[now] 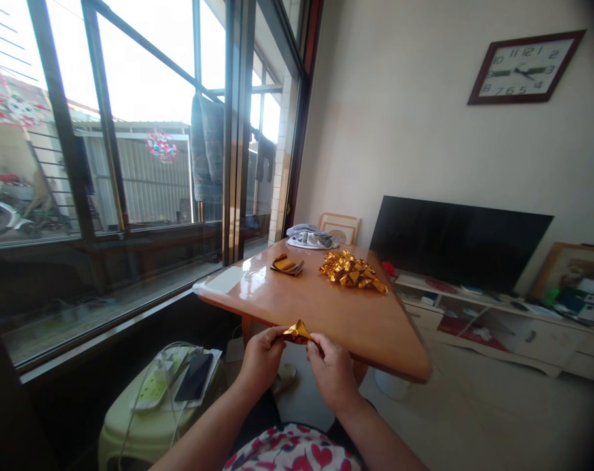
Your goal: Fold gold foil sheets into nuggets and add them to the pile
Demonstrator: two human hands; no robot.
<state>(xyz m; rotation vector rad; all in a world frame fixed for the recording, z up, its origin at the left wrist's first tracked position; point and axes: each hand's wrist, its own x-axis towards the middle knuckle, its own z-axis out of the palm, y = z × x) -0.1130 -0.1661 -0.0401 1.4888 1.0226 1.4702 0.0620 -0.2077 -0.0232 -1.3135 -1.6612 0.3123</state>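
Both hands pinch one folded gold paper piece at the near edge of a wooden table.

The wooden table [321, 307] fills the middle of the view, set against a large window [130, 131], with a dark television [454, 242] on a low white cabinet [498, 327] to the right and a wall clock [525, 67] above. A pale plastic stool [150, 425] with a phone [195, 377] on it stands to the lower left. On the far part of the table lies a heap of folded gold pieces [352, 271], with a small stack of gold sheets [286, 264] just beside it. The left hand [263, 356] and right hand [330, 367] are both closed on the gold paper piece [297, 332], which sits between their fingertips, just at the table's near edge and well apart from the heap.
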